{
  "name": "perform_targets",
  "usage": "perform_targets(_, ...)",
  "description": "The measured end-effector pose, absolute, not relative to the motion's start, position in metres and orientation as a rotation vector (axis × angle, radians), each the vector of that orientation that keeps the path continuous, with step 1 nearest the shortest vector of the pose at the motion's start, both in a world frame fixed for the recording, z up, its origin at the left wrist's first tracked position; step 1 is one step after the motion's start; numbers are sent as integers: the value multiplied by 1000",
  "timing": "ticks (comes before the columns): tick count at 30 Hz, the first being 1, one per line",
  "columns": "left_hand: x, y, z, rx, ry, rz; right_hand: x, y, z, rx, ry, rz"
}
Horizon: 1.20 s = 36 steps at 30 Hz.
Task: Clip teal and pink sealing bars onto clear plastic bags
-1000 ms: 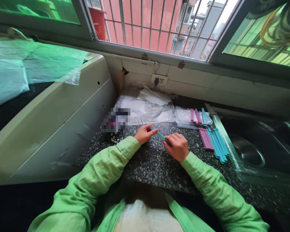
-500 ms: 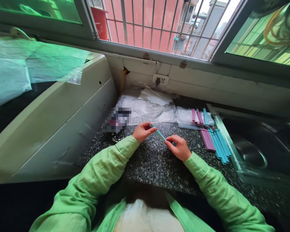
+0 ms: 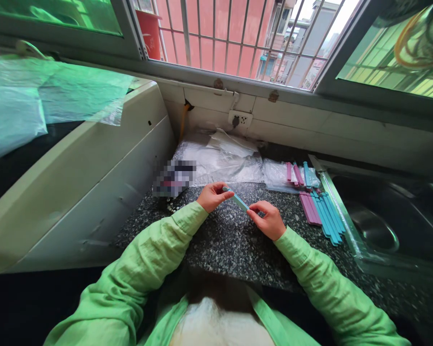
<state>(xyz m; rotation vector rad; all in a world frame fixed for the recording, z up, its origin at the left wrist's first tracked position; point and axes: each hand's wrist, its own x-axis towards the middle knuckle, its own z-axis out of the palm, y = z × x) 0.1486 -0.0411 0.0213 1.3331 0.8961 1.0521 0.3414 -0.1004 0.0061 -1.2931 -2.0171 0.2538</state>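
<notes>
A slim light-blue plastic bag clip [image 3: 241, 201] is held aslant above the speckled counter, between my two hands. My left hand [image 3: 212, 196] pinches its upper left end between thumb and fingers. At the lower right end, my right hand [image 3: 269, 220] has its thumb and fingertips closed on the clip. To the right of my right hand lie several pink bag clips [image 3: 310, 208] and several blue bag clips [image 3: 328, 216], side by side on the counter. Behind them, more pink and blue clips rest on a clear plastic packet [image 3: 276, 175].
Clear plastic bags [image 3: 223, 161] lie flat at the back of the counter [image 3: 231, 250], below a wall socket [image 3: 240, 118]. A pixelated item [image 3: 175, 178] is at their left. A white appliance [image 3: 94, 192] borders the left side; a dark sink [image 3: 375, 216] is at the right.
The clip and my right hand have shifted very slightly. Both hands keep their hold, and the things on the counter have not moved.
</notes>
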Motion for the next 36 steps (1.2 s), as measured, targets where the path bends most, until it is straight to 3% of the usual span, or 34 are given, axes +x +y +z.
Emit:
perform_targets(18,148,-38,16,1394,984,1079,342,-100,7,-1261,-2039,144)
perform_targets(36,162,-37,5,1604,1292,1152,348,-106,5,-1326,-2137,-311)
